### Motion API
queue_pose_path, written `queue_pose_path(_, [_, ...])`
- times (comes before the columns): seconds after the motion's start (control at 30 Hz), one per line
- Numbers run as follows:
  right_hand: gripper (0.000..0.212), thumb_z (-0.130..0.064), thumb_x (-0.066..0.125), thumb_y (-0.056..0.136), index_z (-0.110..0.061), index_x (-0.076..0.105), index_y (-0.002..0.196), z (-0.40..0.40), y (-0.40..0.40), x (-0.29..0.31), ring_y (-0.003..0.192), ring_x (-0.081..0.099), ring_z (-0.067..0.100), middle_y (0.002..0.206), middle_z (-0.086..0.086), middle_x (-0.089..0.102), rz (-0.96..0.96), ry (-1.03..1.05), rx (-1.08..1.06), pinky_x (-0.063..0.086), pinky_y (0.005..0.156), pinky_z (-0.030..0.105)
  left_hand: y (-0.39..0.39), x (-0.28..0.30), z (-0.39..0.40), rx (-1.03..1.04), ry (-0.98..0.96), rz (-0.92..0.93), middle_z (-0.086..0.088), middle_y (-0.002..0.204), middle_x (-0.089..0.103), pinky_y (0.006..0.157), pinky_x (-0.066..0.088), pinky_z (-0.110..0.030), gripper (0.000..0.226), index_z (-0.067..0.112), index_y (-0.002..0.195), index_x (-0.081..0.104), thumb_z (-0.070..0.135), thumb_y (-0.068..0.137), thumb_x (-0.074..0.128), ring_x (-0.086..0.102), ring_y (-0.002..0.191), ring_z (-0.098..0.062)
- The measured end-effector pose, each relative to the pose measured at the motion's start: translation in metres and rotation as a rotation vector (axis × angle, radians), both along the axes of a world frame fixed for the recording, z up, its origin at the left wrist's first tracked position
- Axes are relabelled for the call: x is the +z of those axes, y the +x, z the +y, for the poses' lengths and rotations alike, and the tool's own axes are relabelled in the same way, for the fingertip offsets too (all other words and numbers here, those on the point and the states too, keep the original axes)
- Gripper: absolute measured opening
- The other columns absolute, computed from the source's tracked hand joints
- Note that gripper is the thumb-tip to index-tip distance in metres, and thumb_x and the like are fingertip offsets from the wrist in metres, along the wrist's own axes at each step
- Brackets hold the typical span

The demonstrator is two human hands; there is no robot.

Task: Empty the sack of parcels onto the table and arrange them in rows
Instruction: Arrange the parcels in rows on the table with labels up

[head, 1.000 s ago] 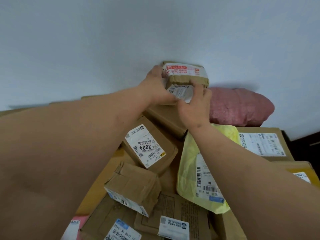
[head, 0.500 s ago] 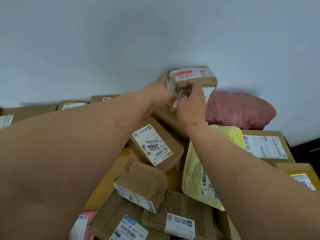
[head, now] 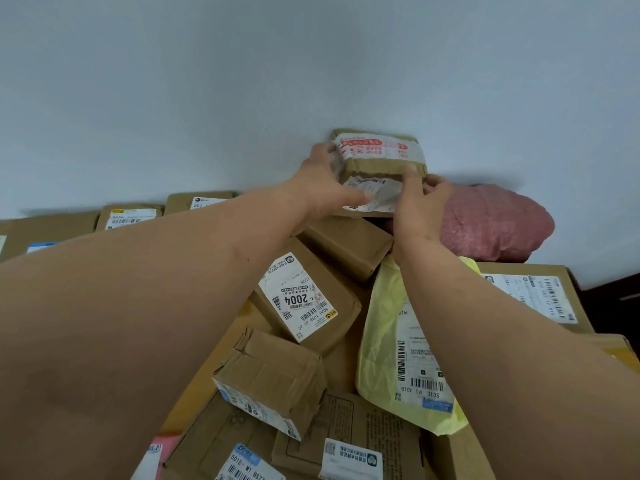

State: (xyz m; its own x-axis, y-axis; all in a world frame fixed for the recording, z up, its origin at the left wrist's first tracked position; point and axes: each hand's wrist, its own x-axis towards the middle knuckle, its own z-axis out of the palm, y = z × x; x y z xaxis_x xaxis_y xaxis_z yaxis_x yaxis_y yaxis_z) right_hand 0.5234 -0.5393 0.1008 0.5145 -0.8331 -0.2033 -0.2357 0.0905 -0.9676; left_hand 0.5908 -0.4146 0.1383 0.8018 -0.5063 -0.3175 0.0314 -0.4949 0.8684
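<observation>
Taped brown parcel [head: 379, 168] held in both hands at the far edge of the pile, against the wall.

Left hand [head: 323, 188] gripping its left side, right hand [head: 420, 206] gripping the right end, thumb up on the front. Beneath: plain brown box [head: 346, 245], box labelled 2004 [head: 304, 296], yellow mailer [head: 391, 344]; pink bag [head: 495, 223] just beside.
</observation>
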Motion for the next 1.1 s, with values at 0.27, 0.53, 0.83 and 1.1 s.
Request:
queue_pose_path(0.27, [0.013, -0.034, 0.048, 0.096, -0.021, 0.050, 0.095, 0.009, 0.010, 0.016, 0.090, 0.057, 0.018, 0.090, -0.006, 0.057, -0.011, -0.165, 0.068, 0.049, 0.090, 0.041, 0.018, 0.001, 0.027, 0.115, 0.210, -0.092, -0.004, 0.128, 0.050, 0.089, 0.052, -0.031, 0.099, 0.018, 0.142, 0.031, 0.021, 0.065, 0.092, 0.058, 0.110, -0.022])
queue_pose_path(0.53, [0.045, -0.034, 0.052, 0.090, -0.018, 0.049, 0.132, 0.016, -0.002, -0.015, 0.124, 0.046, 0.037, 0.131, 0.010, 0.053, 0.624, -0.437, 0.573, 0.038, 0.105, 0.048, 0.017, -0.015, 0.077, 0.247, 0.214, 0.001, -0.002, 0.113, 0.061, 0.082, 0.056, -0.038, 0.084, 0.020, 0.127, 0.036, 0.037, 0.066, 0.090, 0.062, 0.093, -0.017])
queue_pose_path(0.83, [0.085, -0.033, 0.070, 0.073, -0.024, 0.027, 0.146, 0.018, -0.011, -0.029, 0.127, 0.043, 0.037, 0.138, 0.011, 0.043, 0.809, -0.634, 0.830, 0.041, 0.104, 0.051, 0.001, -0.021, 0.118, 0.324, 0.216, -0.182, 0.010, 0.103, 0.066, 0.061, 0.043, -0.019, 0.062, 0.023, 0.128, 0.052, 0.053, 0.079, 0.075, 0.062, 0.088, -0.005])
queue_pose_path(1.1, [0.080, -0.049, 0.065, 0.062, -0.023, 0.047, 0.136, 0.015, -0.018, -0.011, 0.119, 0.050, 0.032, 0.127, 0.006, 0.049, 0.647, -0.615, 0.727, 0.043, 0.100, 0.050, -0.005, -0.026, 0.131, 0.454, 0.186, -0.179, 0.003, 0.101, 0.067, 0.062, 0.047, -0.027, 0.057, 0.017, 0.115, 0.054, 0.057, 0.079, 0.072, 0.064, 0.089, -0.014])
